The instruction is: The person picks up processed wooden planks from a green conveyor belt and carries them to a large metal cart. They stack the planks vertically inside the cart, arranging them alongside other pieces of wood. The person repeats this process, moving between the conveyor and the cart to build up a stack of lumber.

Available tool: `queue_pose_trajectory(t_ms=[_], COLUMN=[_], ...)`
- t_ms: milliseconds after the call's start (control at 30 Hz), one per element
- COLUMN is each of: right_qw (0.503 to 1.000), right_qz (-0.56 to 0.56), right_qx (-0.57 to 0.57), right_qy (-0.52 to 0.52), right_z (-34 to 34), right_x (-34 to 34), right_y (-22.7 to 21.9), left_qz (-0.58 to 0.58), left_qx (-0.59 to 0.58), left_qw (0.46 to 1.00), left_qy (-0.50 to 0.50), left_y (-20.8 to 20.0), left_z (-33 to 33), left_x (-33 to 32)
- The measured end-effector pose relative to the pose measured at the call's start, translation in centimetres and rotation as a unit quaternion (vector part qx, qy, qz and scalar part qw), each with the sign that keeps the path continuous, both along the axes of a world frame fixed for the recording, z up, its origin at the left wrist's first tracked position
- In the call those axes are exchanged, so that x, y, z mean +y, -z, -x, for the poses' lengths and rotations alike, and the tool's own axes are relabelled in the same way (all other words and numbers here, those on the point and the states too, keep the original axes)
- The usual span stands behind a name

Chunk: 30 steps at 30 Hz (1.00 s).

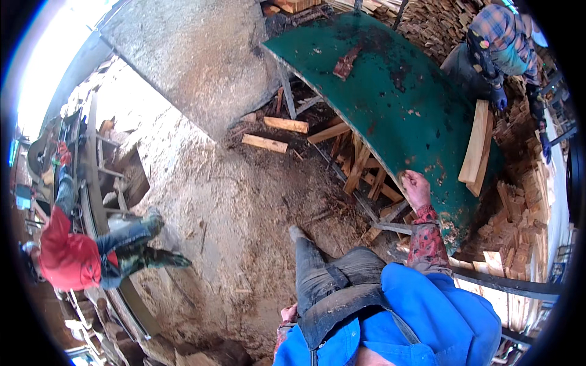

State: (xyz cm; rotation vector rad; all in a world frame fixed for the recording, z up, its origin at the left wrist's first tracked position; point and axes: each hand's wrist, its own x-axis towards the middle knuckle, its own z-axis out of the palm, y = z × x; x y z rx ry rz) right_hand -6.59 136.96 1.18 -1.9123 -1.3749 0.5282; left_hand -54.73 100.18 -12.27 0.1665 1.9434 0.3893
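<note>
My right hand (417, 188), below a red patterned cuff, is at the near left edge of a green-topped table (390, 91). Its fingers are curled closed; whether they grip the edge or a small thing is hidden. Low beside my hip is my left hand (289, 312), mostly covered by my dark apron and blue jacket, so its fingers do not show clearly. On the green top lie a flat brown scrap (347, 63), dark dirt and small chips. Two pale boards (475, 146) rest at its far right edge.
Wood pieces (360, 165) lie under the table's metal frame, with two short blocks (264, 143) on the sawdust-covered floor (238, 213). A co-worker in plaid (494, 43) stands beyond the table. Another in red (70, 250) works at a long machine (91, 158). Stacked wood (519, 226) is at right.
</note>
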Motion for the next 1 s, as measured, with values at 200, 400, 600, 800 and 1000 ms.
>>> queue_pose_trajectory(t_ms=[200, 400, 600, 800, 1000], right_qw=[0.986, 0.966, 0.981, 0.993, 0.984], right_qz=[0.069, 0.118, 0.102, 0.02, 0.085], right_qx=[-0.075, -0.127, -0.088, -0.057, -0.135], right_qy=[0.129, 0.189, 0.143, 0.101, 0.077], right_z=[0.4, 0.9, 3.6, 7.4, 9.6], right_x=[2.5, 4.1, 14.4, 33.6, 48.0], right_y=[1.7, 2.1, -0.2, -2.4, -2.3], left_qz=[-0.06, -0.167, -0.214, -0.211, -0.207], left_qx=[-0.118, -0.146, -0.147, -0.17, -0.15], left_qw=[0.99, 0.974, 0.965, 0.963, 0.966], left_qy=[-0.047, -0.035, -0.034, 0.013, 0.025], left_y=[3.8, 3.9, 1.0, -1.0, -3.3], left_z=[11.8, 18.2, 14.8, 10.9, 9.1], left_x=[14.9, 29.6, 42.5, 51.8, 60.7])
